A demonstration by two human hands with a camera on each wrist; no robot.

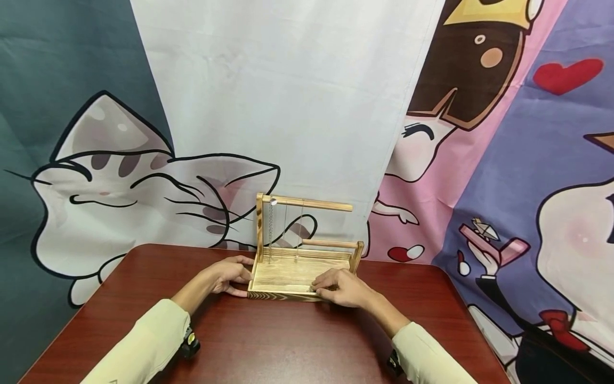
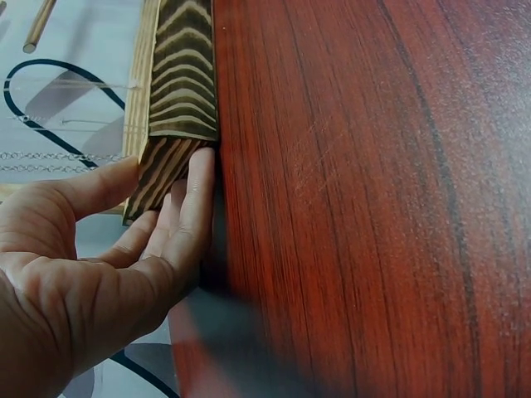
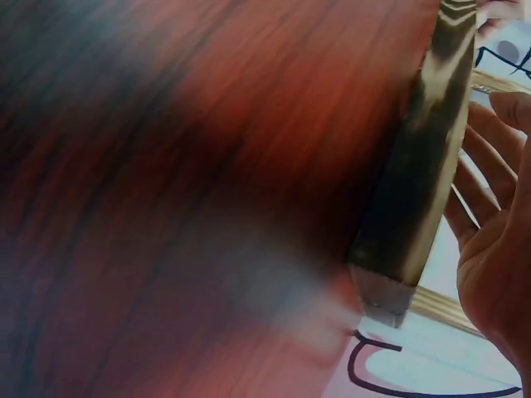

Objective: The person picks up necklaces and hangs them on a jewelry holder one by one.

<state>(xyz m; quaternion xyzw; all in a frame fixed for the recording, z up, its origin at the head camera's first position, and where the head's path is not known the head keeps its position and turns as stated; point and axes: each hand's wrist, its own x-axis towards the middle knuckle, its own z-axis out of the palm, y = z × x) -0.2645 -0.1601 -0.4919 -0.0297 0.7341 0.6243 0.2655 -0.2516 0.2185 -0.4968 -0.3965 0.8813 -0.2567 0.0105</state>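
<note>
The left hand (image 1: 231, 276) gripped the left end of the wooden stand (image 1: 280, 274) on the table (image 1: 268, 341), presumably to steady it, while the right hand (image 1: 345, 288) lay over its front edge at a small silvery item (image 1: 310, 289), whether pinched or merely touched being indeterminable.

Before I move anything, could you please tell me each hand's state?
Left hand: holding the stand by its left end.
Right hand: at the stand's front; whether it holds anything cannot be told.

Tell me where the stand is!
In the head view, the wooden stand sits low centre on the red table, the left hand holding its left end.
</note>
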